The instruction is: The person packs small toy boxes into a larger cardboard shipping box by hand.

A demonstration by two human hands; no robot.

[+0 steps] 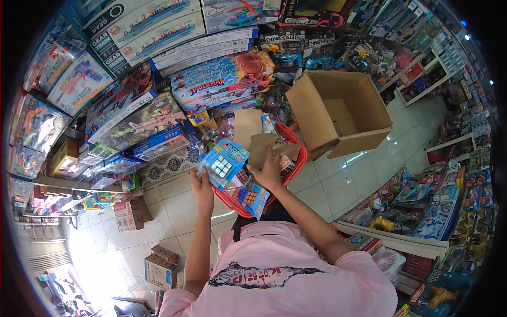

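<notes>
We stand in a toy shop, and the work in hand looks to us like sorting packed puzzle cubes out of a basket, with a fair part of it yet to do. Largest is the wall of stacked toy boxes [158,79] ahead of us, packed close. Next comes the brown cardboard box [343,111] on the tiled floor [343,179], tipped on its side with its flaps open; what we can see of its inside looks bare. Just beside it sits the red basket [296,164], which holds loose cardboard pieces [264,145] and more blue puzzle packs [253,198], so it is far from cleared. Our left hand [202,182] is closed around a blue puzzle cube pack [224,165], lifted above the near rim of the basket, close to the shelves. Our right hand [269,171] reaches into the basket with fingers bent down on the cardboard and packs there; whether it grips anything we cannot tell. Smaller cartons [158,267] lie on the floor at lower left, well apart.
</notes>
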